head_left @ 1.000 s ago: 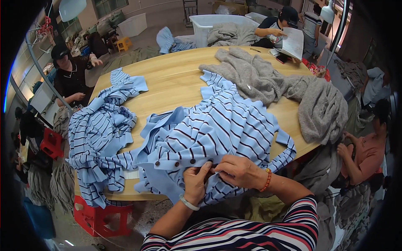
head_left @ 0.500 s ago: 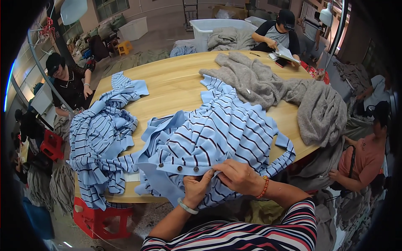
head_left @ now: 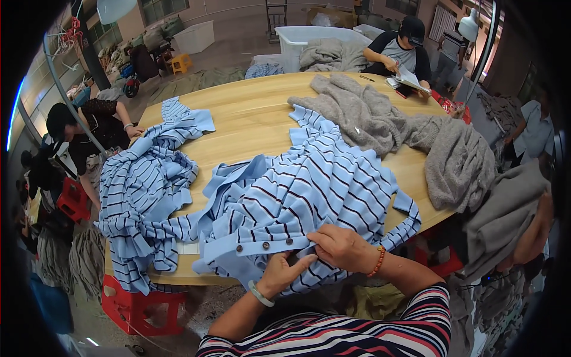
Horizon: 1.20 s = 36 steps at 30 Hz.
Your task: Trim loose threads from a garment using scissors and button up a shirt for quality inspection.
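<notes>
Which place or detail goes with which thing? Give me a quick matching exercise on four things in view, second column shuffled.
1. right hand
2. left hand
3. grey knitwear
4. yellow stool

A. on the floor beyond the table
B. pale bangle at the wrist
C. at the button band, orange beads round the wrist
D. heaped on the tabletop's right side

Pairs: 1-C, 2-B, 3-D, 4-A

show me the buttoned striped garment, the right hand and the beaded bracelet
Buttoned striped garment [head_left: 315, 190]: head view, on its striped body.
Right hand [head_left: 344, 248]: head view, on its back.
Beaded bracelet [head_left: 379, 262]: head view, on its beads.
</notes>
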### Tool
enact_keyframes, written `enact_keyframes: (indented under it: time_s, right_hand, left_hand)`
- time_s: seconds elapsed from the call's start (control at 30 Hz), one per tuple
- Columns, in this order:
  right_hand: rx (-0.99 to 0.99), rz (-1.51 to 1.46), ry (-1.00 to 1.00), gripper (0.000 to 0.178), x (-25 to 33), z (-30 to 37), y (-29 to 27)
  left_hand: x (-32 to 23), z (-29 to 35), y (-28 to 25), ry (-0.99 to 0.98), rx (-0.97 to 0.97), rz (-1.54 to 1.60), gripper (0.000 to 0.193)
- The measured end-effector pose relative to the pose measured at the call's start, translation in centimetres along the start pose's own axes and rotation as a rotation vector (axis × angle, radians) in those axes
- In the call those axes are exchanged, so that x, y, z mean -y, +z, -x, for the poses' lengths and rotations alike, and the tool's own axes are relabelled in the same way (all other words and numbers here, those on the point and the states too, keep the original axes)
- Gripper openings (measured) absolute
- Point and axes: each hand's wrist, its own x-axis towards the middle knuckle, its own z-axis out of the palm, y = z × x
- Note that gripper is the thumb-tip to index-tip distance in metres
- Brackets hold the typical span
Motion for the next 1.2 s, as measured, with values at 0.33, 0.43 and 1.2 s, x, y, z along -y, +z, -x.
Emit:
enact_keyframes:
  time_s: [0.33,0.43,1.2]
  right_hand:
    - [0.087,-0.138,0.091,0.023,-0.3,-0.2,0.0]
    - [0.051,-0.126,0.060,0.026,-0.4,-0.3,-0.1]
    - [0.126,-0.506,0.245,0.018,-2.8,-0.3,0.4]
  left_hand:
    - [1.3,-0.5,0.4,0.148,-0.158,-0.356,0.014]
    - [2.1,-0.5,1.0,0.222,-0.204,-0.505,0.013]
    - [2.9,-0.8,-2.4,0.083,-0.021,-0.289,0.022]
